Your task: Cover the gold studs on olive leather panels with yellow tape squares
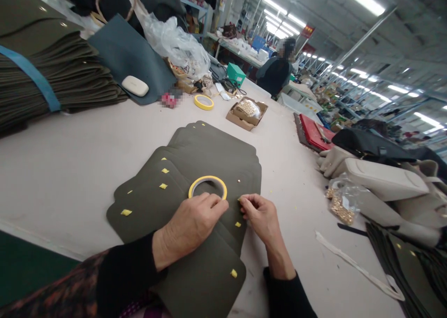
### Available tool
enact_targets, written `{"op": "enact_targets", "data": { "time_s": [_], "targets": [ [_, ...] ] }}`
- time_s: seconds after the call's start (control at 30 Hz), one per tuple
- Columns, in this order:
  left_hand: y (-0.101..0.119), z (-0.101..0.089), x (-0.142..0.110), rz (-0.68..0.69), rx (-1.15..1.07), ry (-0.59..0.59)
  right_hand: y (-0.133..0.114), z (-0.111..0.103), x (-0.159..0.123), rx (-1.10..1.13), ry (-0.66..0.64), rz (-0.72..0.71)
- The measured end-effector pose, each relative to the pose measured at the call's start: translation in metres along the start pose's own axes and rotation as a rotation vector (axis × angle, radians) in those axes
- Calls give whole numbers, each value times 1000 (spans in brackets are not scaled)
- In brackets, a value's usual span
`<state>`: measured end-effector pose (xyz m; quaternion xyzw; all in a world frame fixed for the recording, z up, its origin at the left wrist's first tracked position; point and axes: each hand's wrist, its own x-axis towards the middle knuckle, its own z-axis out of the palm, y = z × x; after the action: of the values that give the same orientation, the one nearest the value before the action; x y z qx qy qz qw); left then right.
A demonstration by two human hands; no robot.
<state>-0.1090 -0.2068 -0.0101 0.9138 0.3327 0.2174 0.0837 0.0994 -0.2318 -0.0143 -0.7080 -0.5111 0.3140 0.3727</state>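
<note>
A fanned stack of dark olive leather panels (195, 169) lies in front of me, dotted with small yellow tape squares. A yellow tape roll (207, 186) rests flat on the top panels. My left hand (190, 222) lies over the panels with its fingers curled against the near rim of that roll. My right hand (260, 213) is just to the right, fingertips pinched at the panel edge on a small yellow bit of tape.
A tall pile of olive panels (52, 71) with a blue strap stands at the far left. A second tape roll (204, 102), a cardboard box of gold fittings (246, 111), a plastic bag (178, 43) and beige bags (380, 178) lie around. A person (277, 71) works further back.
</note>
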Motion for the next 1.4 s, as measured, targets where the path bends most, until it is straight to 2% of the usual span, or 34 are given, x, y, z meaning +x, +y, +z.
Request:
{"op": "enact_targets", "data": {
  "time_s": [0.13, 0.3, 0.4, 0.47, 0.57, 0.63, 0.73, 0.87, 1.03, 1.13, 1.2, 1.33, 1.4],
  "targets": [
    [0, 2, 0, -19, 23, -104, -7, 4, 3, -296, 40, -143],
    [0, 3, -1, -14, 18, -136, -14, 4, 2, -593, 59, -284],
    [-1, 3, -2, -16, 7, -133, -13, -5, -1, -678, 133, -358],
    [-1, 3, -2, -16, 0, -131, -12, -11, -4, -673, 157, -470],
    [-1, 2, 1, -19, 3, -128, -10, -16, -7, -677, 40, -672],
    [-1, 2, 3, -23, 16, -126, -10, -14, -5, -734, -43, -737],
    [-1, 3, 8, -17, 33, -121, -13, -9, 2, -842, -96, -718],
    [-4, 5, 15, -6, 55, -96, -19, -2, 15, -900, -144, -594],
    [-5, 3, 16, 6, 46, -97, -17, 3, 24, -869, -73, -450],
    [-6, 1, 11, 70, -7, -78, -13, 4, 20, -787, -31, -416],
    [-6, 1, 8, 98, -98, -21, -12, 3, 13, -699, 3, -420],
    [-7, -2, 4, 117, -317, 108, -17, 0, -11, -359, 114, -418],
    [-7, -3, 2, 113, -361, 129, -22, -1, -26, -230, 116, -440]
  ]
}}
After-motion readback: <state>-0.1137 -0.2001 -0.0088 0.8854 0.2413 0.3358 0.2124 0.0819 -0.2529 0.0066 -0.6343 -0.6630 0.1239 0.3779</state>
